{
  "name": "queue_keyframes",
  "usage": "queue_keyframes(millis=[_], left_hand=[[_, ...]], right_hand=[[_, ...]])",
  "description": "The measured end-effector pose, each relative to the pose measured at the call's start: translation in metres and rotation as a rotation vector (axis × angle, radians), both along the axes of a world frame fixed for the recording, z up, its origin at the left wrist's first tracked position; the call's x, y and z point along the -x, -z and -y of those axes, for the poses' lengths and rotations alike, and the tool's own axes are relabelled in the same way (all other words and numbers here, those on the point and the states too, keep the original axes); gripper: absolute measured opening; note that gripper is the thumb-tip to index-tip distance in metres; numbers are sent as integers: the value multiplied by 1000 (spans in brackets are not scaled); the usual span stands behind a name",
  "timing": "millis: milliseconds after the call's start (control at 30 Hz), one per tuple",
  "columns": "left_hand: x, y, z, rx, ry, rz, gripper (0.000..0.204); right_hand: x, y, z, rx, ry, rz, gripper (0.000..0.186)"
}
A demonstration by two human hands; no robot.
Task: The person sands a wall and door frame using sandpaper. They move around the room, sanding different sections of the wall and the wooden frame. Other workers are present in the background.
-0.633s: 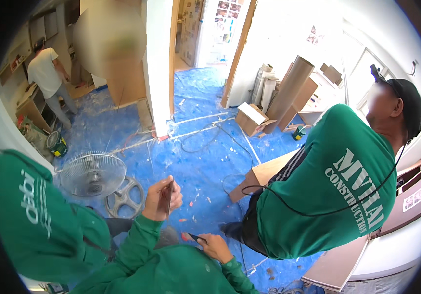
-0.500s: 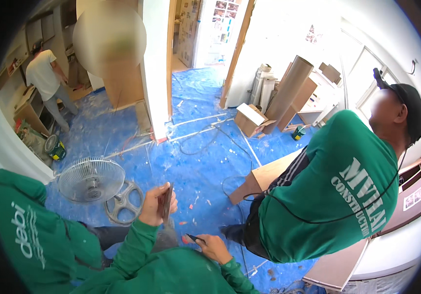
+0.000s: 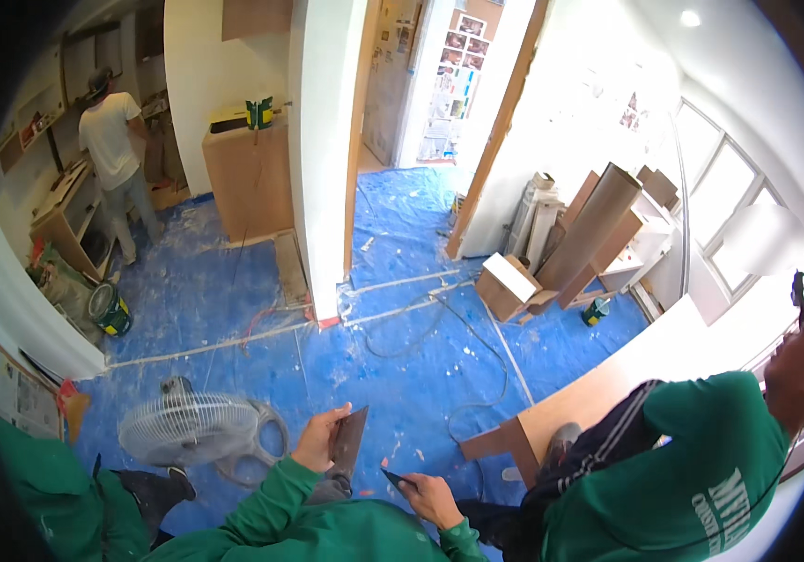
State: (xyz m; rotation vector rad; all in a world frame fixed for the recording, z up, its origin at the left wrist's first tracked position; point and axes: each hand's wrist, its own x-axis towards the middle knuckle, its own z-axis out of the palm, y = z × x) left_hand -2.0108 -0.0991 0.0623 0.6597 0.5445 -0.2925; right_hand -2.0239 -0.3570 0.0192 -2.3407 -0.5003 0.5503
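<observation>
A flat, dark brown rectangular plate [image 3: 349, 440] is upright and tilted in my left hand [image 3: 320, 438], its fingers closed round one edge. To the right and a little nearer, my right hand [image 3: 432, 499] grips a small dark tool with a flat, blade-like end [image 3: 392, 479]; its handle is mostly inside the fingers. The two hands are apart, with the plate and the tool not touching. Both my forearms are in green sleeves.
Left of my hands stands a fan [image 3: 186, 429]. A person in green [image 3: 683, 459] is close at right beside a wooden board [image 3: 580, 375]; another green shirt [image 3: 36, 468] is at left. A cable [image 3: 505, 365] crosses the blue floor sheet [image 3: 327, 375]. Farther off are a carton [image 3: 507, 290] and paint can [image 3: 111, 314].
My view has shifted. The plate now shows more of its broad face, and both hands sit lower and farther right in the picture. The person at right appears farther toward the edge.
</observation>
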Motion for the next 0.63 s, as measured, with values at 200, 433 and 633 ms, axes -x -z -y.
queue_keyframes(millis=[200, 433, 633], left_hand=[[-68, -2, -76, -55, -3, 112, 31], [-128, 21, -133, -43, -130, 178, 21], [-183, 61, -143, -153, -266, 59, 21]], right_hand=[[-103, -17, -83, -38, -60, 106, 25], [-177, 3, -123, -134, -38, 54, 28], [-278, 34, -130, -169, -118, 19, 31]])
